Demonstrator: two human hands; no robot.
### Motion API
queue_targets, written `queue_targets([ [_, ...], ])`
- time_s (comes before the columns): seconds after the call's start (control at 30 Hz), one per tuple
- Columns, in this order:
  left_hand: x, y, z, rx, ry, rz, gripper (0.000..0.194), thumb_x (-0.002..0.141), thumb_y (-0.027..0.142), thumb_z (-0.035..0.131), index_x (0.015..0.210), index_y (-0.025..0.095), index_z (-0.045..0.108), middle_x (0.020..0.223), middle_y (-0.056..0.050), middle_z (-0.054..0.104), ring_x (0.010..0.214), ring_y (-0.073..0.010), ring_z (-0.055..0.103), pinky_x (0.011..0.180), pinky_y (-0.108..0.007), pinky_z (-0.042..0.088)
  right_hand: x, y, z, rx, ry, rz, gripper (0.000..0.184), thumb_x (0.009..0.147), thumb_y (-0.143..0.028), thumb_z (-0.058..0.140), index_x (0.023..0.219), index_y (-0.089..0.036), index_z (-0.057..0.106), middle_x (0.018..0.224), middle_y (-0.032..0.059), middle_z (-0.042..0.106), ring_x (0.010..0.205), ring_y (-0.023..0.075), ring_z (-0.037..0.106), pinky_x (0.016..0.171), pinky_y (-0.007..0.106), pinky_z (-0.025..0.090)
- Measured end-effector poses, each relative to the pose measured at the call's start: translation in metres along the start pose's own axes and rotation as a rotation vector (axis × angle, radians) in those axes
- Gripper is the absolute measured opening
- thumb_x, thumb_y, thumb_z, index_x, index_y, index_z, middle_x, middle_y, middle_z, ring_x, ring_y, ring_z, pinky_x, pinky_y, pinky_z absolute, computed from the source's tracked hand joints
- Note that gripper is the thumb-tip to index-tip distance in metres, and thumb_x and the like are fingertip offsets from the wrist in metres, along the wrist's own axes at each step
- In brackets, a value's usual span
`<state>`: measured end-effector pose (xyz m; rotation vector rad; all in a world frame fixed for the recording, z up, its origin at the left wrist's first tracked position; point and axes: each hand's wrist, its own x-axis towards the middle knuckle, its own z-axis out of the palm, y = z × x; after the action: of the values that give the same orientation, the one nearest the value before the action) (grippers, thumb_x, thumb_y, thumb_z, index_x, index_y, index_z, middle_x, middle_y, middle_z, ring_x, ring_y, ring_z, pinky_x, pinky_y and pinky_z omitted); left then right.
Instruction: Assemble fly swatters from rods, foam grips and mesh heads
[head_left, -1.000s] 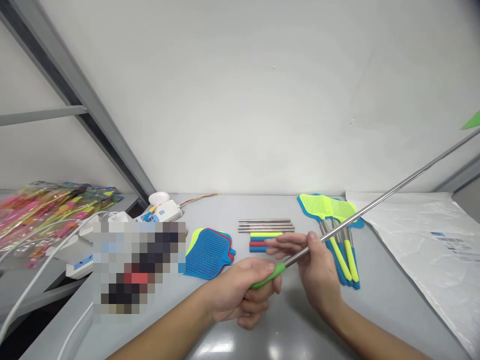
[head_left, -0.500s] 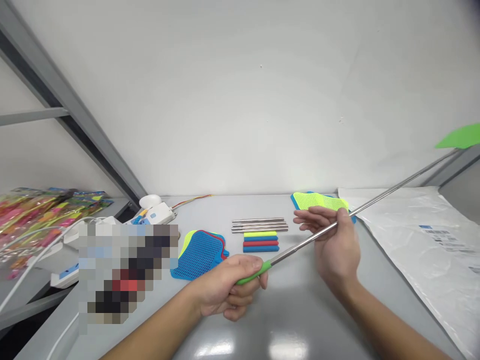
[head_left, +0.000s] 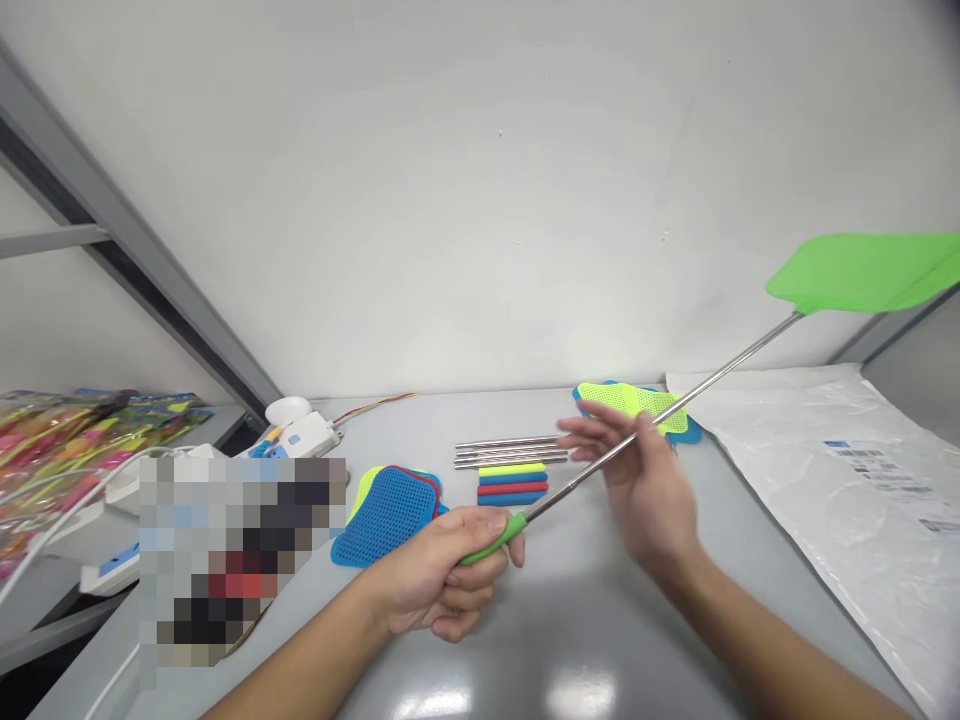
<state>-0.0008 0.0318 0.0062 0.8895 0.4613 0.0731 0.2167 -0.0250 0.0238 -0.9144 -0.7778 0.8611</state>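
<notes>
A telescopic fly swatter (head_left: pixel 739 355) with a green head, steel rod and green grip slants up to the right; the far end of its head runs out of view. Wrapped round the grip, my left hand (head_left: pixel 454 570) holds it above the table. My right hand (head_left: pixel 649 490) touches the rod near its middle, fingers stretched out behind it and thumb against it. Behind the left hand lies a stack of swatter heads (head_left: pixel 390 515), blue on top with red and yellow beneath. Steel rods (head_left: pixel 510 452) and several coloured grips (head_left: pixel 513 484) lie beyond the hands.
Yellow and blue fly swatters (head_left: pixel 637 400) lie at the back right, partly hidden by my right hand. A white plastic bag (head_left: pixel 810 470) covers the table's right side. Power strips (head_left: pixel 307 435), cables and a blurred-out patch are at left, with bagged colourful items (head_left: pixel 75 430) beyond.
The view has turned right, and the swatter's green head has come further into the picture. Its rod shows shorter now. My right hand has moved along the rod; my left keeps the grip.
</notes>
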Motion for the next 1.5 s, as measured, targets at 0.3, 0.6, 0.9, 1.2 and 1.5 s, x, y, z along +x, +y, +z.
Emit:
queue_targets([
  [0.3,-0.001,-0.002,0.002,0.015,-0.014,0.014,0.033,0.095,0.046,0.049,0.087,0.016,0.061,0.045,0.012,0.023,0.035,-0.0039,0.009,0.029,-0.014,0.021,-0.037,0.021,0.028,-0.078,-0.105,0.033,0.046,0.098,-0.048,0.037,0.095,-0.018,0.071,0.093,0.0103,0.076,0.085,0.0241,0.071,0.081,0.041,0.052],
  [0.6,-0.005,0.003,0.007,0.004,-0.006,0.007,0.031,0.095,0.046,0.048,0.091,0.018,0.060,0.047,0.011,0.024,0.036,-0.0040,0.008,0.029,-0.013,0.022,0.006,-0.007,-0.003,-0.026,0.176,-0.188,0.040,0.096,-0.046,0.044,0.098,-0.018,0.072,0.089,0.0079,0.075,0.083,0.0203,0.069,0.080,0.035,0.049],
  [0.9,-0.003,0.004,0.000,0.021,-0.023,0.033,0.032,0.097,0.044,0.045,0.089,0.017,0.060,0.045,0.011,0.022,0.035,-0.0045,0.008,0.028,-0.014,0.022,-0.032,0.022,0.019,-0.226,-0.223,0.032,0.042,0.097,-0.047,0.043,0.102,-0.020,0.074,0.100,0.0091,0.075,0.094,0.0240,0.068,0.093,0.042,0.047],
  [1.2,-0.003,0.003,0.005,0.023,0.012,0.016,0.030,0.096,0.045,0.048,0.091,0.019,0.060,0.046,0.011,0.022,0.035,-0.0042,0.008,0.029,-0.014,0.021,-0.002,-0.005,0.007,0.013,0.168,-0.037,0.039,0.094,-0.048,0.049,0.096,-0.016,0.071,0.089,0.0081,0.075,0.079,0.0214,0.069,0.082,0.038,0.051],
  [1.5,0.001,-0.005,0.003,0.000,0.028,0.048,0.032,0.097,0.045,0.045,0.088,0.018,0.060,0.045,0.011,0.022,0.035,-0.0038,0.008,0.030,-0.014,0.021,-0.026,0.015,0.021,-0.073,-0.033,0.083,0.046,0.098,-0.052,0.039,0.110,-0.018,0.067,0.104,0.0090,0.074,0.091,0.0224,0.068,0.089,0.041,0.048],
])
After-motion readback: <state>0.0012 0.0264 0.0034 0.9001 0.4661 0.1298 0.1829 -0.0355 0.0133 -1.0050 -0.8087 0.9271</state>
